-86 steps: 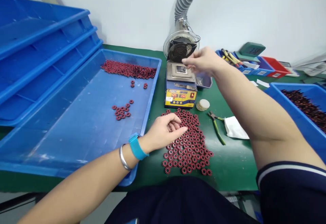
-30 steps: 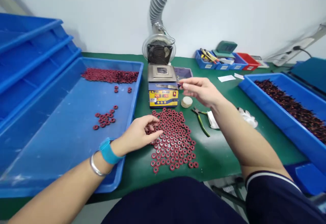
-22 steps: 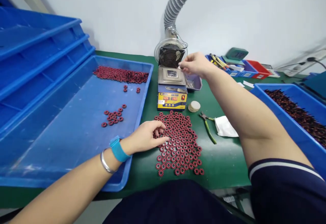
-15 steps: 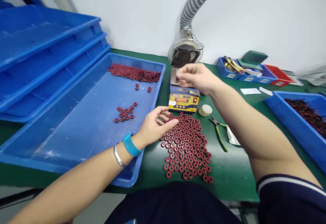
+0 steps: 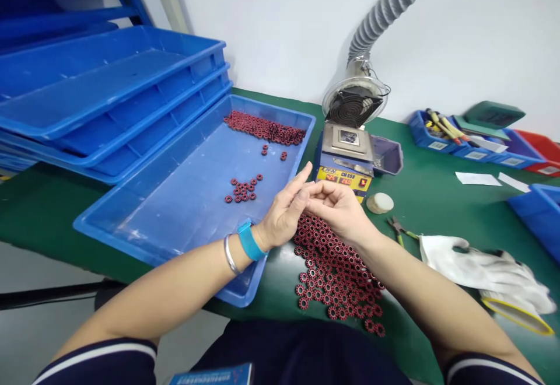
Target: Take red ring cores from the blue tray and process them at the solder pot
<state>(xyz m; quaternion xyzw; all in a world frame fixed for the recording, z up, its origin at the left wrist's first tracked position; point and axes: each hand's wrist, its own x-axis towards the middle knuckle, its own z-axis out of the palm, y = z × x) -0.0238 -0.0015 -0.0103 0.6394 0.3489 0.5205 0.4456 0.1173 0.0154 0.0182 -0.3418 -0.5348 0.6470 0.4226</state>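
My left hand [image 5: 284,213] is held over the edge of the blue tray [image 5: 175,189], its fingers stretched out and its thumb up against my right hand [image 5: 335,210]. The right fingers are curled in a pinch at the left palm; whatever they hold is hidden. Below both hands, many small red toothed rings [image 5: 324,277] lie spread on the green table. More red rings [image 5: 262,128] are massed at the tray's far end, with a small group [image 5: 242,189] nearer the middle. Just beyond my hands stands a solder pot [image 5: 347,140] with a shiny square well and lit display.
A fume duct [image 5: 389,11] hangs over a fan [image 5: 354,105]. Right of the pot are a purple bin [image 5: 387,154], round pale discs [image 5: 380,202], cutters [image 5: 399,227] and white gloves [image 5: 485,271]. Stacked blue trays [image 5: 131,99] rise at left; tool bins [image 5: 437,134] stand at back right.
My right hand has come down from over the solder pot to meet my left hand. My left fingers have straightened. The view has swung, bringing the gloves more fully into sight.
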